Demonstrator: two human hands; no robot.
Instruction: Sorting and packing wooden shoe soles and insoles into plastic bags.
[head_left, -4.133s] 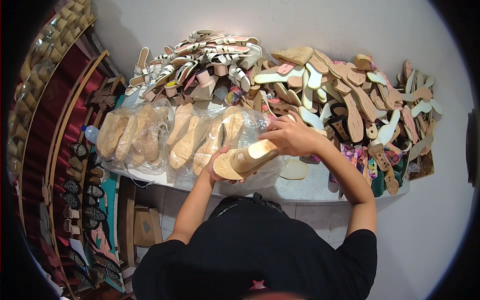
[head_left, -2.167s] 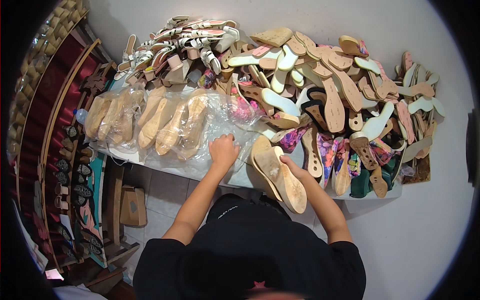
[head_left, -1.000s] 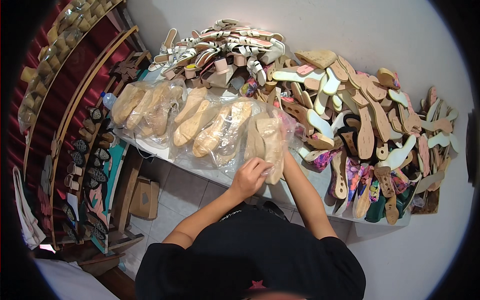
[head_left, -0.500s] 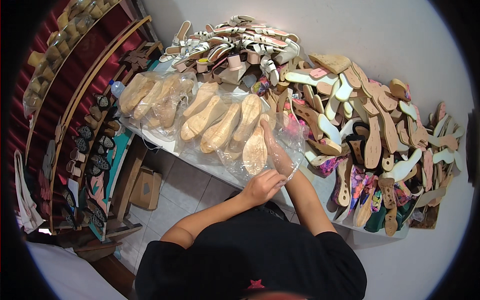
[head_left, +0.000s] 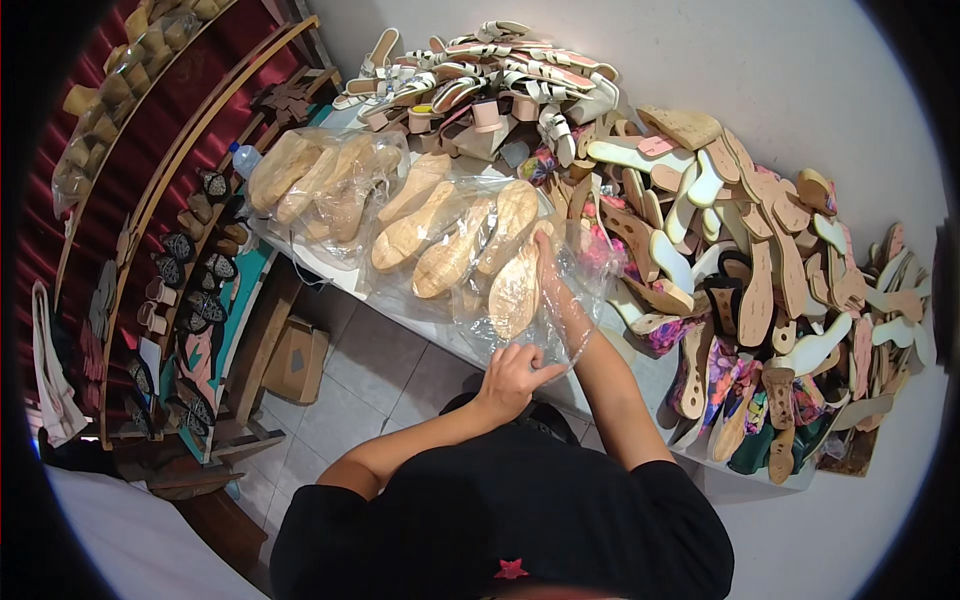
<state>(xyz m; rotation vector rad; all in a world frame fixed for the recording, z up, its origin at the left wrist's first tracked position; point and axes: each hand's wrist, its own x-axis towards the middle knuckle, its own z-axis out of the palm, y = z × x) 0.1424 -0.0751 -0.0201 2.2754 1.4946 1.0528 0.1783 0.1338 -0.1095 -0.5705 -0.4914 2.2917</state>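
A clear plastic bag [head_left: 470,312] lies on the table with several pale wooden shoe soles [head_left: 450,253] in it. My right hand [head_left: 546,256] reaches inside the bag, its fingers closed at the narrow upper end of one wooden sole [head_left: 514,296]. That sole stands tilted, its broad end toward me. At the bag's near rim is my left hand [head_left: 514,381], fingers bent on the film and thumb pointing right. The plastic's glare partly hides the right fingertips.
Another bag of wooden soles [head_left: 325,185] lies to the left, by a plastic bottle [head_left: 244,160]. White strappy sandals [head_left: 500,75] are heaped at the back. Loose soles and wedges [head_left: 750,260] pile up on the right. A shoe rack [head_left: 200,290] stands left, a cardboard box [head_left: 296,360] below.
My left hand has shifted slightly along the bag's rim, its thumb now stretched out to the right. My right hand still holds the sole inside the bag. The whole view has shifted slightly.
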